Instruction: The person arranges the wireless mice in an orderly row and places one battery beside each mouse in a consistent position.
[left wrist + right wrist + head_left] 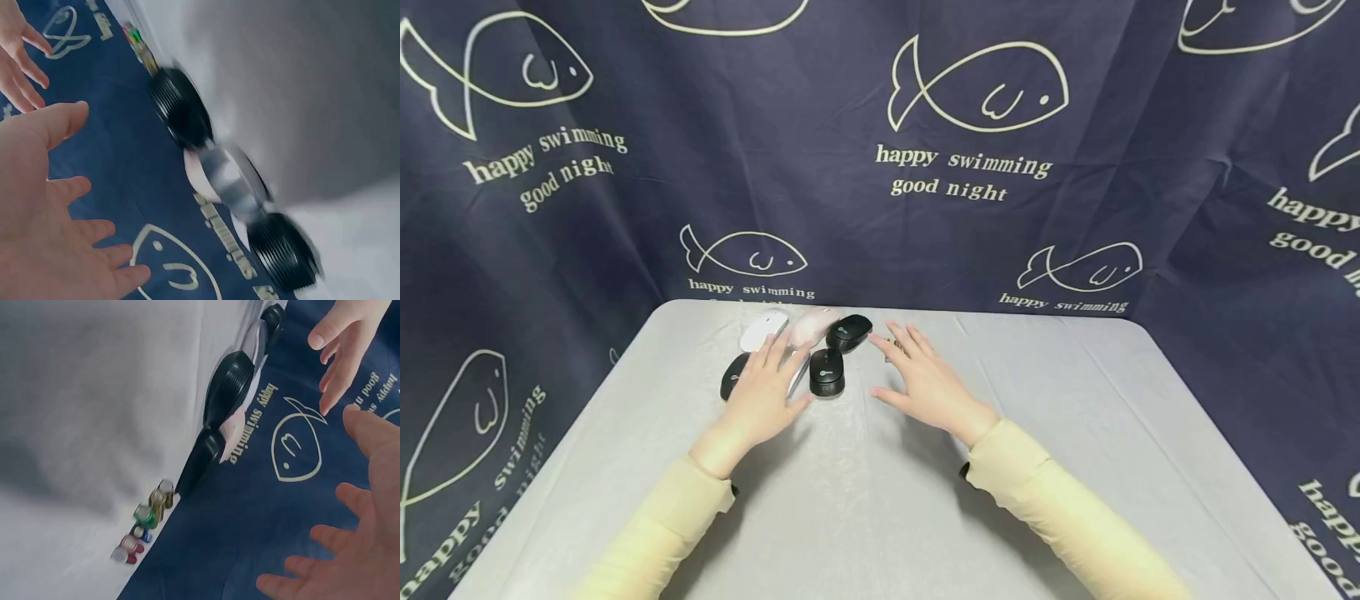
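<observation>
Several computer mice form a cluster near the table's back edge: a white mouse [763, 330], a pink mouse [814, 323], black ones such as the upper black mouse [850, 332] and the front black mouse [827, 374], and a silver-grey mouse [234, 181]. Fingers spread, my left hand [762, 396] is held above the left side of this cluster, partly hiding some mice in the head view. My right hand [934, 387], its fingers also spread, is just right of the mice, over several small coloured cylinders [145, 515] that look like batteries. Neither hand holds anything.
The light grey tabletop [880, 517] stretches toward the person. Dark blue cloth [850, 183] with fish drawings and lettering hangs behind the table and along both sides. The mice and cylinders lie close to the table's back edge.
</observation>
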`<move>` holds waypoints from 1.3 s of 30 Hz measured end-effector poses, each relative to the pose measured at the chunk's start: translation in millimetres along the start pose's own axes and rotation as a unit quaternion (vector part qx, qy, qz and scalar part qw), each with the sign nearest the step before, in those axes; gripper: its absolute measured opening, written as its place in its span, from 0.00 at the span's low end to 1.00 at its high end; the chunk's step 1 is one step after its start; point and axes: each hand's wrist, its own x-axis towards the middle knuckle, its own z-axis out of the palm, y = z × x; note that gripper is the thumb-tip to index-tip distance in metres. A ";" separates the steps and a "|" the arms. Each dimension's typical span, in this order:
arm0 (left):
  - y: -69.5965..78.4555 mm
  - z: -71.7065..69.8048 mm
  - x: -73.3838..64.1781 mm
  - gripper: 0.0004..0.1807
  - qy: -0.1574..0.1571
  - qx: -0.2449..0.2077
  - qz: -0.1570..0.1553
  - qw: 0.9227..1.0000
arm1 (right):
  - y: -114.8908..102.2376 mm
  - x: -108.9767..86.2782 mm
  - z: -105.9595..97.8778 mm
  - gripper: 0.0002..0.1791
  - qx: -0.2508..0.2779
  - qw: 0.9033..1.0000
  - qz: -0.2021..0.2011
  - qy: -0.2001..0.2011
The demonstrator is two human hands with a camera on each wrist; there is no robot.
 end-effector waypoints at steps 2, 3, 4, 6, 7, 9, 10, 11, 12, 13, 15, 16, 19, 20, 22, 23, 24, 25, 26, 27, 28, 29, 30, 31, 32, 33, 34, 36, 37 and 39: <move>-9.9 -3.5 0.7 0.41 -0.002 -0.001 -0.003 1.000 | -3.5 8.5 4.0 0.41 0.012 1.000 -0.002 -0.005; -15.0 -4.6 1.1 0.41 -0.003 0.000 -0.005 1.000 | -5.4 12.4 5.8 0.41 0.018 1.000 0.000 -0.010; -20.0 -5.4 1.4 0.40 -0.005 -0.001 -0.007 1.000 | -7.2 16.3 8.0 0.41 0.021 1.000 0.002 -0.014; -29.5 -6.1 2.1 0.40 -0.010 -0.007 -0.011 1.000 | -10.7 24.4 12.3 0.41 0.033 0.999 0.000 -0.017; -34.1 -5.7 2.4 0.40 -0.013 -0.008 -0.013 1.000 | -12.3 28.3 14.7 0.41 0.036 0.999 -0.001 -0.019; -42.5 -4.3 2.3 0.40 -0.023 -0.011 -0.018 1.000 | -15.0 35.9 20.1 0.41 0.037 0.999 -0.003 -0.021; -46.2 -3.5 1.9 0.40 -0.028 -0.015 -0.021 0.999 | -16.2 39.6 23.0 0.41 0.038 0.999 -0.002 -0.024; -49.5 -2.5 1.6 0.40 -0.033 -0.019 -0.024 0.999 | -17.4 43.1 25.8 0.41 0.039 0.999 -0.003 -0.026; -52.8 -1.3 1.3 0.39 -0.037 -0.025 -0.027 0.999 | -18.6 46.5 28.8 0.41 0.038 0.999 -0.005 -0.027; -55.2 -0.5 0.7 0.39 -0.041 -0.030 -0.030 0.998 | -19.7 50.0 31.7 0.41 0.035 0.999 -0.006 -0.030; -60.1 1.9 0.2 0.39 -0.048 -0.039 -0.034 0.998 | -21.7 56.3 37.3 0.41 0.029 0.999 -0.009 -0.039; -62.2 3.0 0.1 0.39 -0.050 -0.041 -0.036 0.997 | -22.7 59.3 40.1 0.40 0.024 0.999 -0.010 -0.045; -67.2 5.9 0.2 0.36 -0.057 -0.045 -0.037 0.997 | -25.4 67.1 49.8 0.40 0.010 0.998 -0.018 -0.063; -69.2 7.2 0.4 0.35 -0.060 -0.043 -0.036 0.997 | -26.4 69.1 53.2 0.39 0.006 0.997 -0.020 -0.071; -71.8 8.7 0.3 0.33 -0.065 -0.045 -0.037 0.996 | -28.8 73.1 60.1 0.39 -0.001 0.996 -0.025 -0.082; -72.9 9.5 0.3 0.32 -0.067 -0.048 -0.037 0.996 | -30.2 74.7 63.5 0.39 -0.005 0.996 -0.029 -0.085; -73.9 10.3 0.3 0.30 -0.069 -0.049 -0.035 0.996 | -31.6 76.3 66.6 0.38 -0.010 0.995 -0.032 -0.089; -74.9 11.2 0.3 0.29 -0.071 -0.052 -0.032 0.996 | -33.1 77.3 69.6 0.38 -0.015 0.995 -0.033 -0.092; -75.6 12.0 0.1 0.28 -0.073 -0.055 -0.029 0.995 | -34.7 78.3 72.6 0.38 -0.019 0.995 -0.036 -0.094; -75.8 12.8 0.2 0.27 -0.073 -0.056 -0.025 0.995 | -36.0 79.1 75.8 0.37 -0.024 0.994 -0.041 -0.095; -76.2 13.6 0.4 0.26 -0.073 -0.057 -0.021 0.995 | -37.1 79.7 78.6 0.37 -0.032 0.994 -0.046 -0.097; -76.6 14.4 0.6 0.25 -0.074 -0.057 -0.017 0.995 | -38.1 80.1 81.1 0.37 -0.037 0.993 -0.048 -0.098; -76.7 15.0 0.8 0.24 -0.074 -0.055 -0.013 0.996 | -38.9 80.4 83.7 0.36 -0.043 0.993 -0.051 -0.098; -77.0 15.5 0.9 0.24 -0.076 -0.053 -0.011 0.996 | -39.4 80.7 86.0 0.36 -0.048 0.992 -0.055 -0.099; -77.2 15.9 1.0 0.24 -0.078 -0.052 -0.011 0.996 | -39.8 80.8 88.2 0.36 -0.050 0.992 -0.057 -0.102; -77.2 15.9 1.1 0.24 -0.080 -0.053 -0.012 0.995 | -40.0 80.9 89.9 0.35 -0.053 0.992 -0.056 -0.104; -77.2 15.6 1.1 0.24 -0.083 -0.055 -0.016 0.995 | -40.3 81.2 91.1 0.35 -0.055 0.991 -0.056 -0.105; -77.0 15.1 2.0 0.25 -0.088 -0.053 -0.016 0.995 | -40.3 82.2 92.6 0.33 -0.056 0.991 -0.057 -0.108; -77.0 15.0 2.5 0.25 -0.090 -0.052 -0.018 0.994 | -40.2 82.9 93.0 0.32 -0.056 0.990 -0.057 -0.112; -76.8 14.6 3.5 0.25 -0.095 -0.051 -0.019 0.994 | -40.2 84.5 93.1 0.31 -0.054 0.989 -0.055 -0.123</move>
